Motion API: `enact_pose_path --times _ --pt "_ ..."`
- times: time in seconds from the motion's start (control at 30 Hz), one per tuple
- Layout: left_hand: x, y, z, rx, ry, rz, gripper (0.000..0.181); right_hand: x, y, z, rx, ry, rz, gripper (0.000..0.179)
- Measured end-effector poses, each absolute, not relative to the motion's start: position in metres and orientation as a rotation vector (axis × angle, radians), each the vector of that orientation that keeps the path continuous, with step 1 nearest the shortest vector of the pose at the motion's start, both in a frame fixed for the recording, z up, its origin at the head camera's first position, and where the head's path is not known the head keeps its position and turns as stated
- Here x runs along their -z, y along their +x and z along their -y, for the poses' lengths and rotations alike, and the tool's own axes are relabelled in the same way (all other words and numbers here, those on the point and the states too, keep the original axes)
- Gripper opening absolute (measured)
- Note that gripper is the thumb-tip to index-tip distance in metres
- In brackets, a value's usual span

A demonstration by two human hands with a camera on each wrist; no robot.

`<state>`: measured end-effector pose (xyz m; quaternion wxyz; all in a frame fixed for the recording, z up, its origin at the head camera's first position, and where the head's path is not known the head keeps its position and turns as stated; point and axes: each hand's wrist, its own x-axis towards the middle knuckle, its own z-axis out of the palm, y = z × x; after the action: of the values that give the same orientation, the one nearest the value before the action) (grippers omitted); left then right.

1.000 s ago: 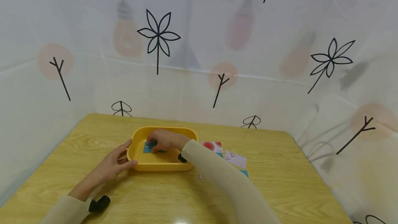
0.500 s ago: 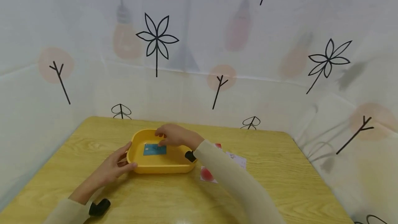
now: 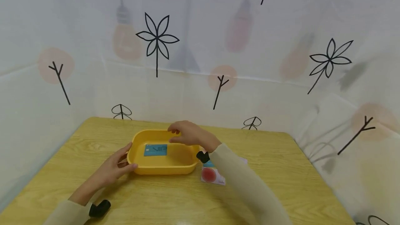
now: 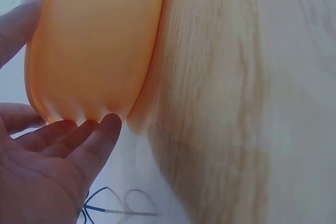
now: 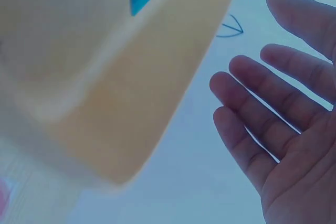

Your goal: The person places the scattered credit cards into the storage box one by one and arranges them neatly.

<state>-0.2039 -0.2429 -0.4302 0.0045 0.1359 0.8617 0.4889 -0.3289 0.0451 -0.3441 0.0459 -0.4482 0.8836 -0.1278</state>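
Observation:
A yellow plastic tray (image 3: 162, 170) stands on the wooden table. Inside it, toward the left, lies a blue VIP card (image 3: 151, 150), whose corner also shows in the right wrist view. My left hand (image 3: 113, 165) holds the tray's left end, thumb by the front corner and fingertips against the end wall (image 4: 84, 114). Over the tray's back right side hovers my right hand (image 3: 192, 135), its fingers loosely bent. In the right wrist view, that hand (image 5: 283, 124) has nothing in its grasp, and the fingers are spread beside the tray wall.
Right of the tray, partly behind the right forearm, several cards lie on the table (image 3: 162, 200): one with a red circle (image 3: 208, 175), a bluish one (image 3: 208, 164) and a pale one (image 3: 244, 160). A printed white cloth (image 3: 187, 93) hangs behind the table.
My right hand has let go of the blue card and risen back and to the right, uncovering the card in the tray. The left hand stays at the tray's left end.

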Motion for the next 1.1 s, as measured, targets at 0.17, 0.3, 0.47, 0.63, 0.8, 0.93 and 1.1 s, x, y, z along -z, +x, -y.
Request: enact_pose_path --times 0.17,0.3,0.47,0.63,0.8,0.93,1.1 --pt "0.430 -0.204 0.243 -1.544 0.439 -2.686 0.086 0.344 -0.325 -0.061 0.327 -1.327 -2.748 0.050" --pt "0.430 -0.203 0.243 -1.542 0.444 -2.692 0.086 0.345 -0.322 -0.077 0.305 -1.295 -2.791 0.050" --pt "0.430 -0.203 0.242 -1.531 0.442 -2.695 0.086 0.346 -0.319 -0.099 0.327 -1.282 -2.813 0.048" --pt "0.429 -0.203 0.242 -1.527 0.450 -2.702 0.085 0.349 -0.318 -0.120 0.342 -1.265 -2.841 0.046" --pt "0.429 -0.203 0.242 -1.538 0.465 -2.689 0.085 0.358 -0.317 -0.143 0.370 -1.231 -2.852 0.047" --pt "0.430 -0.202 0.241 -1.540 0.478 -2.688 0.084 0.367 -0.318 -0.160 0.414 -1.186 -2.869 0.045" --pt "0.430 -0.202 0.240 -1.561 0.502 -2.670 0.084 0.377 -0.319 -0.176 0.420 -1.088 -2.907 0.044"
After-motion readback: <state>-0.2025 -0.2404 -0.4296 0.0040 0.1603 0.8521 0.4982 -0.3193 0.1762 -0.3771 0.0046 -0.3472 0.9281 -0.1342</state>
